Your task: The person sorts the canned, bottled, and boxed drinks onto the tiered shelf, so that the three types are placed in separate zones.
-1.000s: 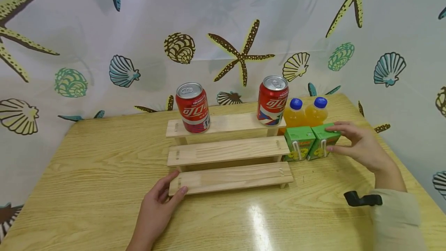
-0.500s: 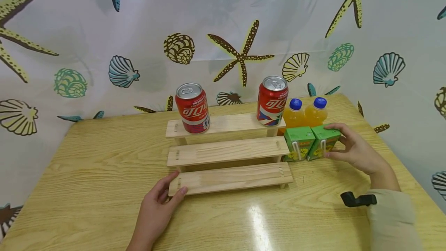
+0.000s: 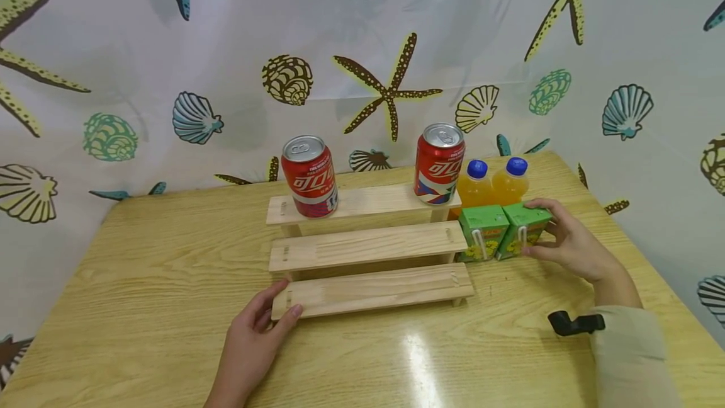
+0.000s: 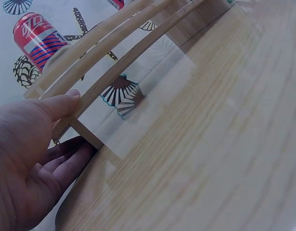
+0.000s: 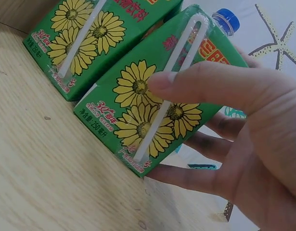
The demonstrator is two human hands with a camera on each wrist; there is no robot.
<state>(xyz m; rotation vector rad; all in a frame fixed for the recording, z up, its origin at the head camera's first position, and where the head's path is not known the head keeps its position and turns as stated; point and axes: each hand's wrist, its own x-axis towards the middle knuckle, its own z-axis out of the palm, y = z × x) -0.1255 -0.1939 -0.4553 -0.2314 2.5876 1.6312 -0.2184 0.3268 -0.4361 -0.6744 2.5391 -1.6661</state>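
A pale, wood-grained table [image 3: 158, 269] takes up the near part of the scene, with a bright streak of reflected light on its near middle. Behind it hangs a whitish cloth [image 3: 238, 30] printed with starfish and shells in yellow, brown and blue-green. At the table's middle I see a three-step wooden rack [image 3: 368, 245], its highest plank farthest away and carrying a left red can [image 3: 309, 178] and a right red can [image 3: 440, 165], well apart and upright. Just right of the rack stand a left green carton [image 3: 484, 232] and a right green carton [image 3: 523, 224], close side by side, and beyond them two orange bottles [image 3: 510, 189] with blue caps. The right hand [image 3: 578, 250] grips the right green carton from its right side, thumb across the front face by the straw, below a light sleeve [image 3: 631, 351] with a black fitting [image 3: 574, 324] at the wrist. The left hand [image 3: 252, 332] pinches the left end of the rack's lowest plank. Compared with a second ago, the right hand sits a little farther left, its thumb lower on the carton; both cartons, the cans, the rack and the left hand keep their places, while the whole view has slid slightly.
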